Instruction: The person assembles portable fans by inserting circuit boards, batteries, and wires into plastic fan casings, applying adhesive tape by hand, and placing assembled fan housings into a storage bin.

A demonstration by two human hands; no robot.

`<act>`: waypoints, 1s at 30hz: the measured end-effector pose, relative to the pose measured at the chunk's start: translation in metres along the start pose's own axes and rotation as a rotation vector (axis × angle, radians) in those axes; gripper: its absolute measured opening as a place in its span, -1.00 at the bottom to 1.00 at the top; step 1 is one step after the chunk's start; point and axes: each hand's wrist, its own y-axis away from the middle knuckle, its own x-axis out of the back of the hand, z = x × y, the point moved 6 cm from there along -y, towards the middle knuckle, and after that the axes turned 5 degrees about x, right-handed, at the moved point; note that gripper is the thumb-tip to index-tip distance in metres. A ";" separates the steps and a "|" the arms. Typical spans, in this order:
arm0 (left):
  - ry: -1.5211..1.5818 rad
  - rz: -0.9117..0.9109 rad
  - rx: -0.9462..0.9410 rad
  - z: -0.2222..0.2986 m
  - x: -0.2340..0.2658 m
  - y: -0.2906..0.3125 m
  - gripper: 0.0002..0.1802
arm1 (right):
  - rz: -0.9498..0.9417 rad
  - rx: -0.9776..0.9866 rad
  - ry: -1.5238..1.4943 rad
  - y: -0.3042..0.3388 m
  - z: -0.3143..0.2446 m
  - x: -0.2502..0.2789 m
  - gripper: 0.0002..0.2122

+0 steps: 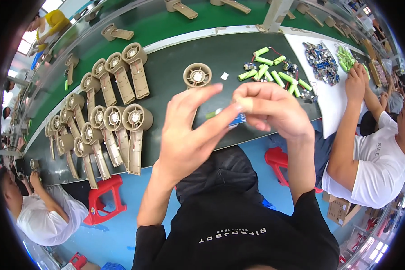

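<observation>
My left hand (pixel 186 128) is raised over the bench with its fingers spread, one fingertip reaching my right hand. My right hand (pixel 276 108) is closed in a pinch at that fingertip; what it pinches is too small to make out. Below and between both hands shows a green battery cell (pixel 210 114) beside a blue circuit board (pixel 239 119), partly covered by my fingers. Whether a hand bears them or they lie on the bench, I cannot tell. Just beyond my left hand a beige handheld fan (pixel 197 74) lies with its handle mostly hidden. A small white square (pixel 224 76) is beside it.
Rows of beige fans (pixel 132 119) cover the bench's left side. Green cells with wired boards (pixel 274 72) lie at right, next to a white sheet (pixel 326 110) with a pile of boards (pixel 321 63). Co-workers sit on both sides; a green conveyor (pixel 153 27) runs behind.
</observation>
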 end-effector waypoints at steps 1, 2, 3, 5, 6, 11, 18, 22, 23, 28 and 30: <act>0.008 0.029 0.013 -0.007 0.010 0.007 -0.46 | -0.045 0.000 0.032 -0.005 0.004 -0.003 -0.78; 0.016 0.059 0.027 -0.013 0.019 0.012 -0.50 | -0.054 0.000 0.023 -0.010 0.009 -0.008 -0.78; 0.148 0.134 0.111 -0.021 0.027 0.015 -0.61 | 0.061 0.076 0.097 -0.017 0.010 -0.007 -0.77; 0.651 0.230 0.413 -0.045 0.030 0.032 -0.74 | 0.195 0.168 0.227 -0.025 0.017 -0.002 -0.79; 0.916 0.270 0.549 -0.052 0.028 0.038 -0.77 | 0.210 0.193 0.312 -0.028 0.024 -0.001 -0.82; 0.196 0.000 0.701 -0.062 0.021 0.044 -0.72 | 0.152 0.229 0.643 -0.046 0.042 -0.015 -0.83; -0.373 -0.098 0.430 -0.063 -0.007 0.034 -0.80 | 0.154 0.201 0.653 -0.055 0.055 -0.016 -0.83; -0.206 -0.120 0.613 -0.069 -0.009 0.028 -0.88 | 0.142 0.335 0.668 -0.054 0.053 -0.019 -0.83; -0.029 -0.119 0.764 -0.074 -0.010 0.030 -0.88 | 0.145 0.332 0.669 -0.054 0.056 -0.018 -0.83; 0.473 -0.014 1.028 -0.095 -0.017 0.039 -0.82 | 0.220 0.712 0.870 -0.044 0.043 -0.024 -0.83; 0.692 -0.034 1.120 -0.093 -0.023 0.041 -0.82 | 0.244 0.799 0.936 -0.045 0.046 -0.022 -0.83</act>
